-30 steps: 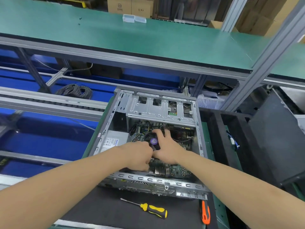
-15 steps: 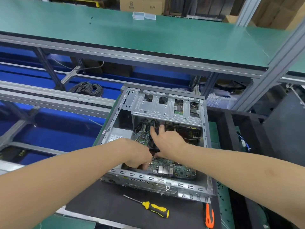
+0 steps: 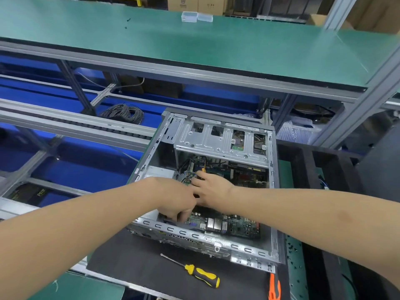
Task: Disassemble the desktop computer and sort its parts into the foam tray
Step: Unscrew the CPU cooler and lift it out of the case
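Note:
The open desktop case [image 3: 273, 191] lies on a black mat, with its silver drive cage [image 3: 220, 141] at the far end and the green motherboard [image 3: 238, 228] exposed inside. Both of my hands reach into it. My left hand [image 3: 177, 202] curls its fingers down by the board's rear ports; what they hold is hidden. My right hand [image 3: 213, 189] lies just beside it, with fingers stretched flat toward a small green card [image 3: 187, 178]. The cooler fan is hidden under my hands. The black foam tray [image 3: 307, 161] stands to the right of the case.
A yellow-and-black screwdriver [image 3: 203, 276] lies on the black mat [image 3: 140, 265] in front of the case. An orange-handled tool [image 3: 273, 286] lies at the mat's right end. A green shelf [image 3: 194, 50] overhangs the far side. A cable coil [image 3: 123, 113] sits behind on the left.
The fan with the purple label, visible a second ago, is now covered. My left hand has dropped toward the rear ports. My right hand's fingers have slid left.

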The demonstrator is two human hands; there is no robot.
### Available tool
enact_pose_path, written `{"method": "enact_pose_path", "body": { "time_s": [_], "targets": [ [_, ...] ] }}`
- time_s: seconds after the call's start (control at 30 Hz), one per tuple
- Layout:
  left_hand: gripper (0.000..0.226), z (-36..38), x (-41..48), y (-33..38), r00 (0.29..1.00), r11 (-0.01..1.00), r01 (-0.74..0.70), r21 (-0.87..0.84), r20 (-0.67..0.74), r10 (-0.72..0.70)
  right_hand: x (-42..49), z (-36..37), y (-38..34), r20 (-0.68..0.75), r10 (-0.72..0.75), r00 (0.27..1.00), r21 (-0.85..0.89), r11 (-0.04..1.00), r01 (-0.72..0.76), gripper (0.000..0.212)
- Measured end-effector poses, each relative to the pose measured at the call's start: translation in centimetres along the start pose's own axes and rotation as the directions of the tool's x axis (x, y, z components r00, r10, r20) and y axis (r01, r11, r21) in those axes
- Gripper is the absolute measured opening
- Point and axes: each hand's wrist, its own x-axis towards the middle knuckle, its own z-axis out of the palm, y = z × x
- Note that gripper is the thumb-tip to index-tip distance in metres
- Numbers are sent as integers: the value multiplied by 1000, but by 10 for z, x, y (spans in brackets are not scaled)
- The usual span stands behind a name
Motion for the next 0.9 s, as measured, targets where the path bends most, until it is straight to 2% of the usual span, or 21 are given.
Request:
{"method": "enact_pose_path", "body": {
  "time_s": [0.07, 0.17, 0.3, 0.4, 0.47, 0.57, 0.7, 0.8, 0.9],
  "targets": [
    [17, 3, -4, -1, 1000, 999, 5, 40, -24, -5, 7, -1, -6, 101, 12, 995, -54, 999, -6, 63],
    [21, 7, -6, -3, 998, 996, -9, 89, -55, 14, 12, -1, -11, 139, 45, 989, -81, 996, -34, 77],
    [35, 7, -13, -4, 999, 990, 31, 134, 5, -32, 6, 3, -11, 100, 42, 994, -106, 994, -31, 84],
    [34, 10, -11, -4, 991, 980, 85, 181, 88, -102, 1, 0, 0, 71, 4, 997, -61, 998, 0, 85],
    [34, 10, -11, -1, 991, 973, 75, 220, 95, -98, -4, -3, 12, 47, 3, 999, 8, 1000, -3, 87],
    [40, 13, -15, -5, 998, 972, 29, 231, 49, -41, -10, -5, 23, 33, 1, 999, 80, 997, -4, 88],
    [37, 24, -25, -11, 995, 976, 9, 217, -103, 14, -13, -2, 26, 13, 9, 1000, 127, 992, -11, 88],
    [40, 30, -35, -8, 982, 981, 10, 193, -189, 27, -13, 1, 27, 2, 3, 1000, 149, 989, -3, 89],
    [32, 31, -45, -8, 948, 992, -30, 124, -312, 67, -13, 0, 29, -1, 22, 1000, 166, 986, -21, 88]
  ]
}}
